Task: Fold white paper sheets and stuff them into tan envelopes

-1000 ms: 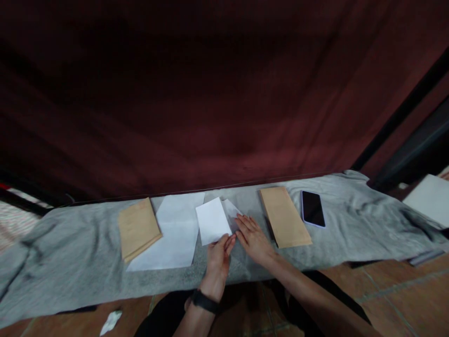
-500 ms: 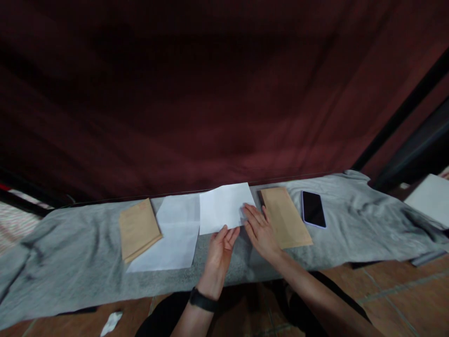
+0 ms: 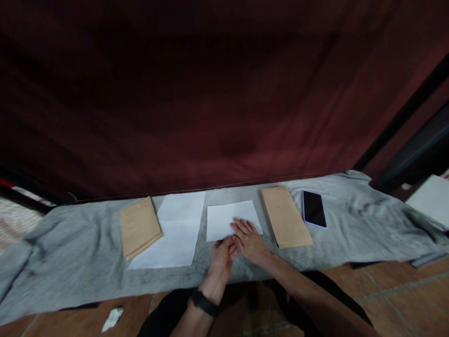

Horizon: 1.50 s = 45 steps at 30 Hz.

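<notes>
Centrally, a small white sheet [image 3: 220, 216] is lying flat on a grey cloth [image 3: 87, 252], between two brown paper envelopes: the left envelope stack [image 3: 139, 227] is overlapping a larger white sheet [image 3: 180, 229], and the right envelope stack [image 3: 286, 217] is lying between the small sheet and a phone [image 3: 314, 208]. Their contents, if any, are staying hidden from view. The small sheet is extending just beyond both hands, its near edge meeting them. The right hand [image 3: 249, 242] is spreading flat, fingers extended together, pressing on the sheet without grasping it. The left hand [image 3: 222, 252], wearing a dark wristband [image 3: 205, 303], is half curling at the near edge, touching the right hand; whether it is pinching the paper cannot be told.
</notes>
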Available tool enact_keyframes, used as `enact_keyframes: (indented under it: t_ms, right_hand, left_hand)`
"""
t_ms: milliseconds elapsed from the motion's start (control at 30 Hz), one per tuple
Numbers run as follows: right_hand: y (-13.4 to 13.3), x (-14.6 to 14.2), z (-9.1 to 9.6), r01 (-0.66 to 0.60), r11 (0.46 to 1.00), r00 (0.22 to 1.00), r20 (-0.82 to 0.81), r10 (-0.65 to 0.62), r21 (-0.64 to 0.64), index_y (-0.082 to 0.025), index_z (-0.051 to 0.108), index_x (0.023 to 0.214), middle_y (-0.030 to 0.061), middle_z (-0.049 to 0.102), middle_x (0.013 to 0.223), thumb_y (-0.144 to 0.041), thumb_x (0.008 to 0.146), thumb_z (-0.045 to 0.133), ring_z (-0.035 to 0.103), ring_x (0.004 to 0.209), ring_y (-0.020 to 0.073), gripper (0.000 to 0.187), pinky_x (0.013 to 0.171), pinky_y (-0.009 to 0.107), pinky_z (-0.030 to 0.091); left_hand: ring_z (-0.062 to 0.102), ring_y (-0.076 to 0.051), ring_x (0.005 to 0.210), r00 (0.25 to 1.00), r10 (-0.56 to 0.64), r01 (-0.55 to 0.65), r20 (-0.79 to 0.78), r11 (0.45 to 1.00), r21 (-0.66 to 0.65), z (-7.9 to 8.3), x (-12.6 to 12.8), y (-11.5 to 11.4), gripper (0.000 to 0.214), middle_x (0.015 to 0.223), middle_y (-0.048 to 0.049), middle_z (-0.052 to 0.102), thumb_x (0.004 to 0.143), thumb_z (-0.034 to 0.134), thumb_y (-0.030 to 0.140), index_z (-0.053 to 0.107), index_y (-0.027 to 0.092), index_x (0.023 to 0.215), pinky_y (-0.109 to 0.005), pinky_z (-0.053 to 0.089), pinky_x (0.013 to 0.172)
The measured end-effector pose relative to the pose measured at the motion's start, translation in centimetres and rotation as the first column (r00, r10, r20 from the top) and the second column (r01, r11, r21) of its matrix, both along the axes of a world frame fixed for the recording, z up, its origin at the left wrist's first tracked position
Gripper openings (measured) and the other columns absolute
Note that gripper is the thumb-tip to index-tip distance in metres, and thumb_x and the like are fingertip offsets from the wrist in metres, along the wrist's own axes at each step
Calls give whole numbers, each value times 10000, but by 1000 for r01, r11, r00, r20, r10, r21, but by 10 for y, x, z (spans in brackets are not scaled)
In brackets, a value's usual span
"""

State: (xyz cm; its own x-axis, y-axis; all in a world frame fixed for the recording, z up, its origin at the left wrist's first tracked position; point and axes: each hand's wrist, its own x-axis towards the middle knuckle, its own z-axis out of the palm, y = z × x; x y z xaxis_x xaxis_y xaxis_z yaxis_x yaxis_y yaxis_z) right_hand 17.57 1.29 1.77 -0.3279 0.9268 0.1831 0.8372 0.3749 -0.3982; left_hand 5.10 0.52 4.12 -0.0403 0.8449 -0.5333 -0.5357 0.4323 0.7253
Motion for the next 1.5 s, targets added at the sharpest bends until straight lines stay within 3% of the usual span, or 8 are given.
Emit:
enact_keyframes:
  t_ms: [200, 300, 400, 567, 967, 1100, 1300, 1500]
  right_hand:
    - [-2, -3, -5, -22, 999, 994, 105, 26, -38, -220, 435, 1501, 48, 356, 1596, -358, 1055, 309, 305, 1479, 271, 483, 1223, 525, 230]
    - [-4, -5, -6, -20, 999, 990, 140, 24, -27, -208, 422, 1509, 62, 338, 1601, -316, 1029, 376, 295, 1481, 292, 494, 1226, 532, 224]
    - [-6, -7, -8, -40, 999, 989, 144, 37, 20, -201, 397, 1524, 91, 347, 1591, -283, 998, 447, 281, 1485, 306, 534, 1228, 539, 215]
    - [-8, -8, -10, -32, 998, 990, 140, 25, 46, -139, 413, 1510, 142, 449, 1529, -280, 1018, 410, 352, 1453, 310, 512, 1223, 542, 230]
    - [-25, -2, -12, -127, 991, 989, 82, 124, 40, -204, 377, 1527, 98, 366, 1588, -449, 1011, 464, 339, 1463, 280, 578, 1223, 562, 199]
    - [-28, -2, -8, -129, 991, 990, 58, 127, 26, -196, 418, 1505, 89, 412, 1562, -409, 1036, 407, 346, 1462, 244, 515, 1227, 528, 211]
    - [-11, -2, 7, 17, 999, 998, -55, -20, -45, -214, 571, 1400, 61, 548, 1463, -285, 1049, 296, 502, 1357, 200, 451, 1158, 421, 374]
    - [6, 4, -4, 84, 995, 996, 24, -86, 59, -214, 486, 1471, 79, 452, 1535, -336, 1055, 325, 414, 1424, 234, 463, 1182, 468, 327]
  left_hand:
    - [713, -227, 687, 813, -270, 362, -515, 928, 84, 6, -26, -29, 225, 707, -50, 709, 851, 616, 407, 631, 189, 797, -390, 588, 732]
    - [656, -265, 1128, 595, -74, 518, -800, 797, 311, 9, -21, -26, 262, 1095, -102, 733, 909, 530, 397, 680, 207, 1009, -461, 462, 1054]
    - [370, -248, 1454, 539, -18, 615, -842, 692, 378, 3, -10, -3, 390, 1455, -105, 556, 888, 579, 366, 630, 206, 1240, -442, 218, 1232]
    - [373, -253, 1456, 435, 40, 645, -900, 684, 342, -17, -6, 45, 400, 1483, -108, 530, 893, 569, 352, 625, 225, 1269, -443, 150, 1246]
    - [262, -243, 1503, -94, 147, 720, -985, 693, 34, -21, -32, 94, 528, 1559, -126, 421, 971, 348, 276, 456, 144, 1471, -440, 107, 1246]
    - [260, -246, 1504, -99, 147, 692, -984, 721, 38, -22, -33, 91, 536, 1569, -141, 398, 969, 352, 273, 444, 118, 1474, -441, 103, 1246]
    - [246, -237, 1509, 165, 138, 732, -977, 646, 215, -20, -31, 50, 484, 1570, -82, 418, 953, 431, 288, 510, 221, 1425, -436, 117, 1246]
    - [221, -243, 1517, 25, 91, 780, -996, 621, 76, -18, -27, 35, 505, 1574, -58, 413, 941, 395, 234, 498, 245, 1435, -477, 78, 1250]
